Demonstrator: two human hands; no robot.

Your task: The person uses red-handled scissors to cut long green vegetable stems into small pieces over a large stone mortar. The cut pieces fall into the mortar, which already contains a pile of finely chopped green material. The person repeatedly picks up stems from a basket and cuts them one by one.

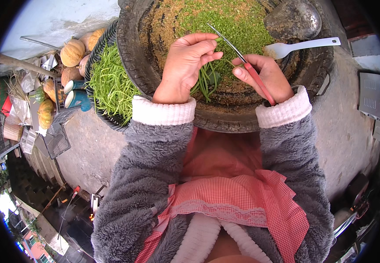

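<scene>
My left hand [193, 59] pinches a green stem piece [219, 39] over a large dark tub [222, 124] with a tyre-like tread around its wall. My right hand [268, 72] grips a red-handled cutting tool [257, 79], its thin blade lying just beside the left fingertips. Seen edge-on, the tool could be a knife or scissors. Finely chopped greens [222, 19] and brown crumbly matter [157, 29] cover much of the tub's inside. Below the hands lie several uncut green stems [206, 80], partly hidden by the left hand.
A white plastic spatula [303, 46] and an upturned metal bowl-like vessel [293, 19] rest in the tub, at right. At left, a dark woven basket [102, 115] holds many green stems [112, 79]. Beyond it are pumpkins [72, 52], blue boot-like items [76, 100] and a plastic crate [57, 139].
</scene>
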